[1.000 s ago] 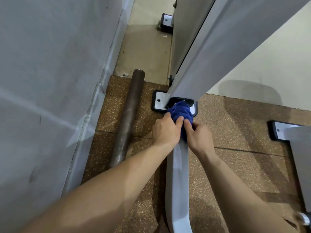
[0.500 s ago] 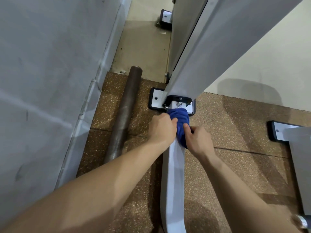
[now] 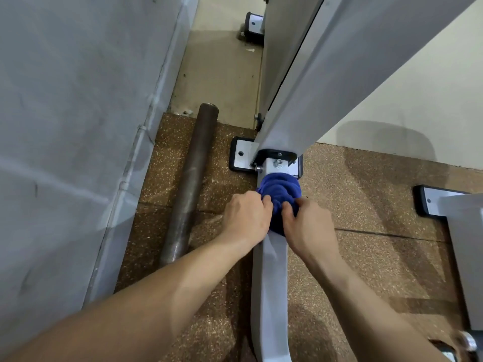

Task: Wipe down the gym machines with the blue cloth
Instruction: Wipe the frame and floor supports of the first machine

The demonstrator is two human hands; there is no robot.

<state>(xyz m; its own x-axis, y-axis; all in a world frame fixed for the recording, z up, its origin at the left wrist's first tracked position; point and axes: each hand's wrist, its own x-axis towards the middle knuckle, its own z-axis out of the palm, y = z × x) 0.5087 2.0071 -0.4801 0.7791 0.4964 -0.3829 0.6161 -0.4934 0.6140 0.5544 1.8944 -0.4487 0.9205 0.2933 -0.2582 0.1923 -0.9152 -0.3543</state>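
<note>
A bunched blue cloth [image 3: 280, 188] sits on the grey floor rail [image 3: 270, 291] of a gym machine, just short of the bolted foot plate [image 3: 241, 154]. My left hand [image 3: 245, 218] grips the cloth's left side with curled fingers. On the other side my right hand [image 3: 307, 226] holds the cloth the same way. Both hands straddle the rail. A thick grey upright beam [image 3: 321, 82] rises from the foot plate toward the upper right.
A dark metal bar [image 3: 189, 184] lies on the speckled rubber mat [image 3: 366, 205] left of the rail, along a grey wall [image 3: 65, 126]. Another machine foot [image 3: 431, 202] stands at the right, one more foot [image 3: 253, 24] farther back.
Both hands have pulled the blue cloth back along the rail, away from the foot plate. The bolts and bracket at the beam's base have come into sight.
</note>
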